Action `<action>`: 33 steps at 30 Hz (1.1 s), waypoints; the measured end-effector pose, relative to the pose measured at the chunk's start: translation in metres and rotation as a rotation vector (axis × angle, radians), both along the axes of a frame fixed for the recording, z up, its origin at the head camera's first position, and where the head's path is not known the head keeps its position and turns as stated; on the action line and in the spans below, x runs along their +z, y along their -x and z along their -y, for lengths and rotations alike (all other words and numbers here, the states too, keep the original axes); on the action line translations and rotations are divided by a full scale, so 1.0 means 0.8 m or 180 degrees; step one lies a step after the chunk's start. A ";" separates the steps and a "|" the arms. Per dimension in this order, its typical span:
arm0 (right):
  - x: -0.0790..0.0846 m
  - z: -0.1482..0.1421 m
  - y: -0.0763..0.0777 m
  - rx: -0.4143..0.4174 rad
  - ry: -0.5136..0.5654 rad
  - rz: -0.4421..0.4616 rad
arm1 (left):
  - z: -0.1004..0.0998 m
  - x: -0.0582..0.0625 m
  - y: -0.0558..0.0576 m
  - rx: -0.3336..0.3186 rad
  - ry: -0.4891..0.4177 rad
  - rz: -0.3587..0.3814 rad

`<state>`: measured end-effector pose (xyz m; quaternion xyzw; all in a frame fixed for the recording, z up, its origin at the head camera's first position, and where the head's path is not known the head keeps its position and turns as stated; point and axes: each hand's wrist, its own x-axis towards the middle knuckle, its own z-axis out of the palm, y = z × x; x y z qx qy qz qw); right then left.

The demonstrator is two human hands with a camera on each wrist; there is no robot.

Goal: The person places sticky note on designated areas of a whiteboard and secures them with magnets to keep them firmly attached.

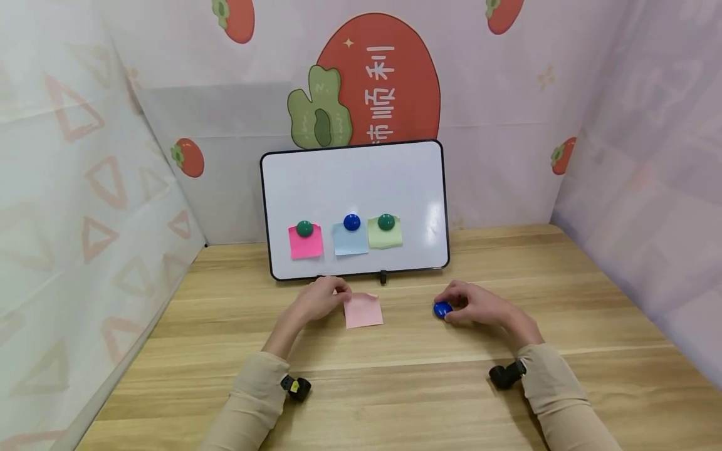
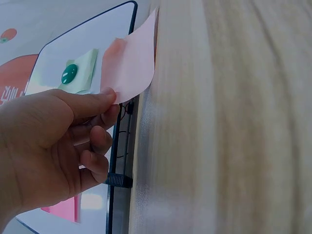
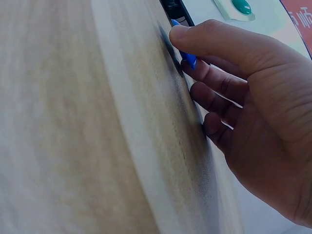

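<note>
Between thumb and fingers my left hand (image 1: 320,299) pinches a pale pink sticky note (image 1: 363,312) by its upper left corner, in front of the board. The left wrist view shows that note (image 2: 131,63) curving away from the fingertips. To the right, my right hand (image 1: 479,304) grips a round blue magnet (image 1: 442,309) at its edges, low over the table; the right wrist view shows part of the magnet (image 3: 187,56) between thumb and fingers. Behind both hands stands a whiteboard (image 1: 355,181). It bears a hot pink note (image 1: 306,248), a light blue note (image 1: 350,243) and a pale green note (image 1: 385,238).
A green magnet (image 1: 304,228) holds the hot pink note, a blue magnet (image 1: 352,222) the light blue one, and another green magnet (image 1: 386,222) the pale green one. Small black feet (image 1: 383,277) support the board on the wooden table (image 1: 395,394). Printed cloth (image 1: 496,125) hangs behind.
</note>
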<state>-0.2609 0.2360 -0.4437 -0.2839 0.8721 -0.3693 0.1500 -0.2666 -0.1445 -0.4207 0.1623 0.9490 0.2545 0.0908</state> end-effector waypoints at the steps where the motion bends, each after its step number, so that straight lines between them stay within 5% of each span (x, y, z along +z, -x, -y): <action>1: 0.000 0.000 0.000 0.0007 -0.0003 0.0001 | -0.001 0.001 0.000 0.0018 0.0005 0.0001; 33: -0.001 -0.002 0.000 -0.0119 0.0011 0.0073 | -0.067 0.043 0.031 -0.0063 0.0081 -0.0294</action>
